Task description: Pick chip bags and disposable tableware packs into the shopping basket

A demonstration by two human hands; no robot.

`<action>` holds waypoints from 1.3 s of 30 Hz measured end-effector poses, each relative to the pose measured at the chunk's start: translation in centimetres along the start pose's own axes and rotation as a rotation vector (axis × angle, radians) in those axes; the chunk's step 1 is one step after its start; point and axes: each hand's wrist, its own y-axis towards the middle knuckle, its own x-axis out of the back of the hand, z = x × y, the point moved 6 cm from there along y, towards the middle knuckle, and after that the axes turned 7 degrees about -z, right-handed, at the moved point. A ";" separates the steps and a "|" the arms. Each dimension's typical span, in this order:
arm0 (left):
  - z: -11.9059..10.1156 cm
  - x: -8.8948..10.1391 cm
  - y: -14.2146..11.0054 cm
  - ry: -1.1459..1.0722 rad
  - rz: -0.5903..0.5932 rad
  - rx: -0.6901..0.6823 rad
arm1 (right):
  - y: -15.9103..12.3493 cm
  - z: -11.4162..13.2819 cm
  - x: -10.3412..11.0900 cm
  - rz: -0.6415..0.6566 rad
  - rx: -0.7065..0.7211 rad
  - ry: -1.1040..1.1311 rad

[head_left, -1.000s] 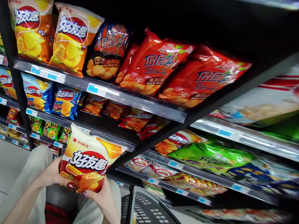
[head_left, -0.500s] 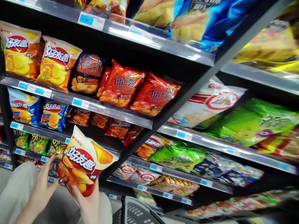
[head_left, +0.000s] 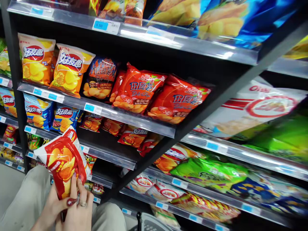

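A red and white bag of chips (head_left: 63, 154) is held up in front of my knees, tilted, with its printed red side and part of a side panel towards me. My left hand (head_left: 49, 207) grips its lower left edge, thumb across the front. My right hand (head_left: 80, 208), a ring on one finger, is closed on the lower right part of the bag with its fingertips on the front. Both hands sit close together at the bottom of the bag, and some of their fingers are hidden behind it or by each other.
Shelves ahead hold orange chip bags (head_left: 69, 70), red chip bags (head_left: 141, 89) and blue chip bags (head_left: 38, 110). A slanting dark post (head_left: 207, 110) divides them from white and green bags at right. A grey basket (head_left: 151, 223) stands low by my right knee (head_left: 109, 218).
The bag has been turned round, so its large front lettering no longer faces me. My right hand has moved over its face beside the left. The view has shifted left.
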 end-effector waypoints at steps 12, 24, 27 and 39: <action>-0.9 2.8 1.5 -0.042 -0.037 0.274 | 1.0 -7.6 4.2 -0.047 -0.578 0.514; 0.6 2.8 2.2 0.070 -0.060 0.447 | -2.7 -10.7 -0.2 0.315 -1.150 1.059; 0.6 2.5 2.2 0.089 -0.077 0.424 | -3.1 -11.4 -0.3 0.272 -1.226 1.030; 1.1 2.0 2.4 0.128 -0.048 0.496 | -3.7 -12.1 -0.5 0.227 -1.318 1.068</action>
